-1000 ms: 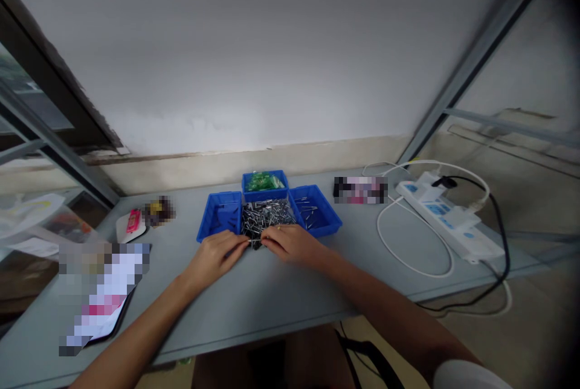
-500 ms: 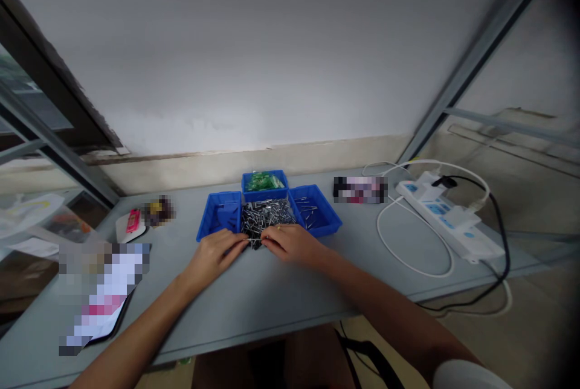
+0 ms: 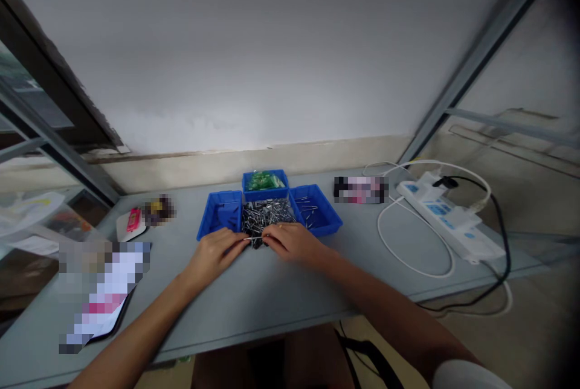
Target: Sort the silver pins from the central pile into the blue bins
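Note:
Between my two hands runs a thin, straight metal rod point(image 3: 255, 238), level and pinched at both ends. My left hand point(image 3: 218, 247) closes thumb and fingers on its left end; my right hand point(image 3: 290, 240) pinches the right end. The rod's exact kind is too small to make out. Just beyond the fingers lies a heap of similar shiny metal pieces point(image 3: 267, 212). A blue tray point(image 3: 209, 212) with a few blue parts stands left of the heap. On the right, another blue tray point(image 3: 327, 220) holds several slim metal rods.
Behind the heap, a blue tray point(image 3: 265, 194) contains green pieces. A white power strip point(image 3: 471, 247) with plugs and looping cables lies at the right. Blurred-out phones or screens point(image 3: 360, 189) rest on the grey table point(image 3: 254, 310). A pink item point(image 3: 134, 218) sits at the left.
Almost nothing differs. Both hands keep the rod between them, and it shows a little more clearly now. The trays stay where they were.

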`<state>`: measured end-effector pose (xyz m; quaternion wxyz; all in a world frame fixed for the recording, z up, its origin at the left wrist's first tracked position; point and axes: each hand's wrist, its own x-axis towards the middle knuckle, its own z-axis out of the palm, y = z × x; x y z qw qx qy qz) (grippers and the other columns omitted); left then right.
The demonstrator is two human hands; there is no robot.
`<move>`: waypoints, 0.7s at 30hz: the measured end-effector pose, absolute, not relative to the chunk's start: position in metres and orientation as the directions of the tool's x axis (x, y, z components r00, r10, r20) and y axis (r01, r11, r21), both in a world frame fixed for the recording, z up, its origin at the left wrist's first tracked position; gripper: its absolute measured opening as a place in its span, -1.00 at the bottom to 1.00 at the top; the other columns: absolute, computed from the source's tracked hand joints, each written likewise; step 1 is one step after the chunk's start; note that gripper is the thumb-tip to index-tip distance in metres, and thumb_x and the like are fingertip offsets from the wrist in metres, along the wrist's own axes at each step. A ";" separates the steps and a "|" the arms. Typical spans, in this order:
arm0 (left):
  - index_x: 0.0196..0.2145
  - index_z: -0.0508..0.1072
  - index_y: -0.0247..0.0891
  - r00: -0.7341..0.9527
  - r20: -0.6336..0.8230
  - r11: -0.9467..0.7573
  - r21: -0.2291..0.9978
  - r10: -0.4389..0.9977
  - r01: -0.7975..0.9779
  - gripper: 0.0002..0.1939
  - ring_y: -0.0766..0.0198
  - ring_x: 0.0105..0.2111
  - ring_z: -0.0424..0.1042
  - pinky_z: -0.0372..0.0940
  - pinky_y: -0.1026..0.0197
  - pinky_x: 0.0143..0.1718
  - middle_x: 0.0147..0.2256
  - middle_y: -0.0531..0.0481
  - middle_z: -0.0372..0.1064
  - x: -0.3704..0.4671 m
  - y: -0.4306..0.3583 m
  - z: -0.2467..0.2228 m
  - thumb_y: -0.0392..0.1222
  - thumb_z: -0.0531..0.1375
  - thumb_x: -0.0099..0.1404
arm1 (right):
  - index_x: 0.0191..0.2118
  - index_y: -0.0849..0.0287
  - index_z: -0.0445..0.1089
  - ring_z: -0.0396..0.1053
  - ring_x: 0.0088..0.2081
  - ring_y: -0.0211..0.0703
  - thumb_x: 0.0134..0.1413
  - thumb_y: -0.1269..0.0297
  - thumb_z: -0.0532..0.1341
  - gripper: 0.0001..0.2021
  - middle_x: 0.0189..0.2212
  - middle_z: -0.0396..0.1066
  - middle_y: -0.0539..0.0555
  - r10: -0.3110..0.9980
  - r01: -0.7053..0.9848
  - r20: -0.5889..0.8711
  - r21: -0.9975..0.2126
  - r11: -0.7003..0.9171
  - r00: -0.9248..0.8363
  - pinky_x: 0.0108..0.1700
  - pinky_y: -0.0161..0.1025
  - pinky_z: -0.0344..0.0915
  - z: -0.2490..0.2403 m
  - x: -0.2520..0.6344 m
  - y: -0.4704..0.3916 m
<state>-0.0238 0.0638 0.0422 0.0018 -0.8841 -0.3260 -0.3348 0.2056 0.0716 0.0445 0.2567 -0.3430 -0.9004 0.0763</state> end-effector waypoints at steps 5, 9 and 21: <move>-0.26 0.46 -0.29 0.592 0.557 -0.794 0.233 0.582 0.562 -0.83 0.35 -0.44 0.39 0.28 0.30 -0.38 -0.43 0.00 0.44 -0.023 0.064 0.040 -0.18 0.10 0.32 | -0.18 0.20 0.32 0.44 -0.28 -0.20 0.27 0.26 -0.02 -0.78 -0.33 0.48 0.09 0.660 0.557 0.440 -0.355 0.751 -0.609 -0.21 -0.30 0.27 0.047 0.206 0.070; -0.26 0.45 -0.29 0.621 0.514 -0.796 0.255 0.593 0.549 -0.84 0.34 -0.42 0.39 0.28 0.30 -0.36 -0.42 0.01 0.44 -0.023 0.063 0.038 -0.19 0.11 0.32 | -0.18 0.20 0.32 0.44 -0.27 -0.21 0.28 0.27 -0.03 -0.78 -0.33 0.48 0.08 0.648 0.535 0.455 -0.367 0.761 -0.611 -0.19 -0.30 0.27 0.047 0.205 0.070; -0.26 0.45 -0.29 0.577 0.602 -0.808 0.215 0.552 0.549 -0.87 0.37 -0.44 0.37 0.26 0.32 -0.38 -0.43 0.01 0.44 -0.024 0.063 0.041 -0.23 0.13 0.30 | -0.17 0.20 0.33 0.42 -0.26 -0.19 0.26 0.30 0.02 -0.82 -0.33 0.47 0.10 0.699 0.604 0.306 -0.354 0.713 -0.646 -0.20 -0.29 0.26 0.045 0.203 0.072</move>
